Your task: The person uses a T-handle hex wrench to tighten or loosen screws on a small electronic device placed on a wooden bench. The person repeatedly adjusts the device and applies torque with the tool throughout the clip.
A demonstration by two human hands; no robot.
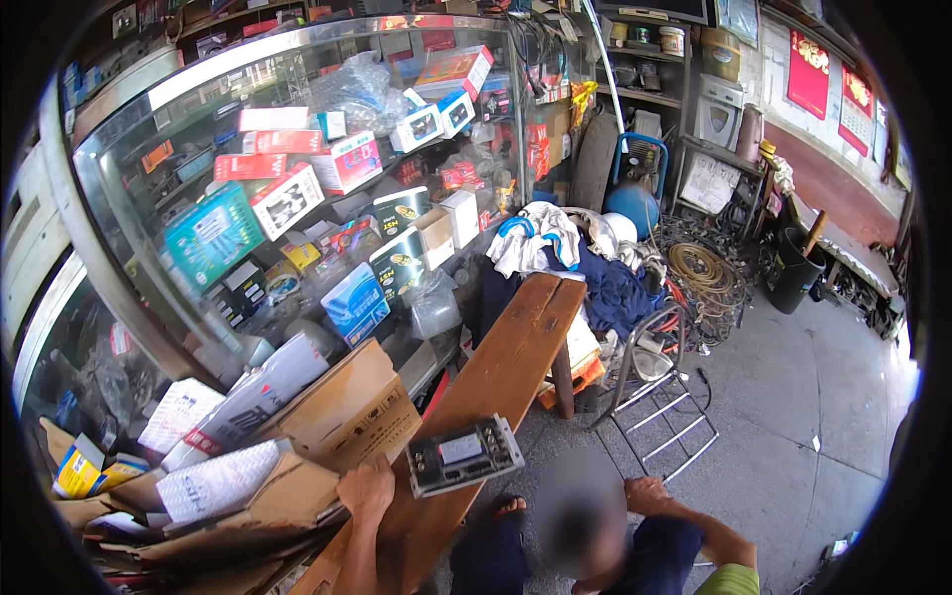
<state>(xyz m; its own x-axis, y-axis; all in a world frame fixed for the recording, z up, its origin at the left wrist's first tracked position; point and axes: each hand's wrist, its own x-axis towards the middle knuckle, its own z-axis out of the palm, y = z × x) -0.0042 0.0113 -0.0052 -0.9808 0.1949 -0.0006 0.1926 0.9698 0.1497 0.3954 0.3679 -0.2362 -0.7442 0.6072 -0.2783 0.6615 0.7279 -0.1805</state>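
My left hand (367,488) is closed at the left edge of the wooden bench (496,357), beside a folded cardboard box (347,416). Whether its fingers hold anything is hidden. Just to its right, a flat black and grey electrical unit (464,454) with a pale label and brass-coloured terminals lies across the bench. My right hand (650,494) is over to the right, by my dark-clad knee, with its fingers curled in; I cannot make out anything in them. A blurred patch (580,516) covers what is left of that hand.
A glass display case (159,94) full of boxed parts stands at the left. Flattened cartons (278,486) pile up below it. Past the bench are a heap of clothes (605,278), a metal rack frame (664,426), coiled hose (706,278) and a black bucket (793,270).
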